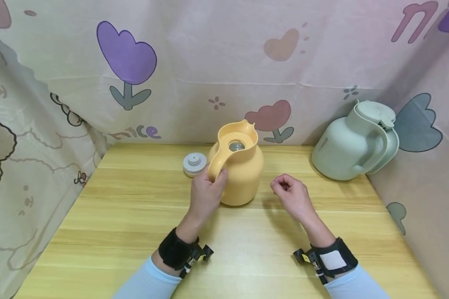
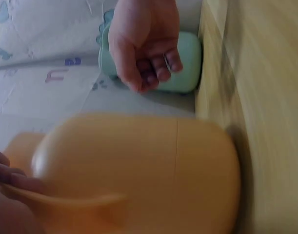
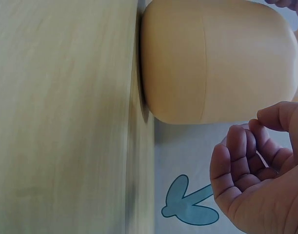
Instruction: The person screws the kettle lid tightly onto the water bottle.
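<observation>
A yellow vacuum jug [image 1: 243, 178] stands upright on the wooden table, its spout pointing away and its open mouth [image 1: 237, 145] showing a shiny inner neck. My left hand [image 1: 206, 189] grips the jug's handle [image 1: 218, 161], thumb along the near side. Just left of the jug, a grey round stopper [image 1: 194, 163] lies on the tabletop, partly behind my left hand. To the right of the jug hovers my right hand [image 1: 292, 197], apart from it, fingers loosely bent and thumb near the index fingertip. In the right wrist view nothing shows between those fingers [image 3: 236, 151].
A pale green jug [image 1: 348, 145] with its lid on stands at the table's back right corner. Patterned cloth [image 1: 194, 62] hangs behind the table and on both sides. Black straps with small cameras circle both wrists.
</observation>
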Action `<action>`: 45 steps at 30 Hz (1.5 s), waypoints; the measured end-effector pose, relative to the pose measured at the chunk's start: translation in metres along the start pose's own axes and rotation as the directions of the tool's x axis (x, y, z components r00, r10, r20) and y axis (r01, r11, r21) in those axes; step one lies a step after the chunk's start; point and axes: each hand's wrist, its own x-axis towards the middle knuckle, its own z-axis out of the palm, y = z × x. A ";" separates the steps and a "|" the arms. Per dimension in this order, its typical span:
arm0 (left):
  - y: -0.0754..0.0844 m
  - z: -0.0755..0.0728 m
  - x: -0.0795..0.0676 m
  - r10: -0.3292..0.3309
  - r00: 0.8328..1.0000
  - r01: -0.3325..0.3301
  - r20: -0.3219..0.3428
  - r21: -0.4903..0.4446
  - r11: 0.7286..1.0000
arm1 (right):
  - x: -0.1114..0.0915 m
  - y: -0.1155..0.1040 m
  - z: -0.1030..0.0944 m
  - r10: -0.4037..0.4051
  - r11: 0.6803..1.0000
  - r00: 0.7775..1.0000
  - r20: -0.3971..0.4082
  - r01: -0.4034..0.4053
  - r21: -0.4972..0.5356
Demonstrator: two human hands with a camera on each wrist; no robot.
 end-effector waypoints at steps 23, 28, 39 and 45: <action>-0.018 -0.035 0.024 0.048 0.967 -0.017 0.251 -0.124 0.992 | -0.001 -0.001 -0.001 -0.026 1.000 0.999 -0.023 0.027 0.009; -0.028 -0.060 0.039 0.019 0.993 -0.011 0.118 -0.069 0.998 | -0.001 -0.001 -0.002 -0.030 1.000 0.999 -0.030 0.030 0.005; -0.096 -0.081 0.083 -0.247 0.954 0.103 0.168 0.591 0.800 | -0.003 -0.003 -0.003 -0.034 0.999 0.999 -0.023 0.034 0.008; -0.109 -0.070 0.094 -0.311 0.908 0.062 0.281 0.644 0.762 | -0.004 -0.004 -0.002 -0.047 0.999 0.999 -0.026 0.047 0.017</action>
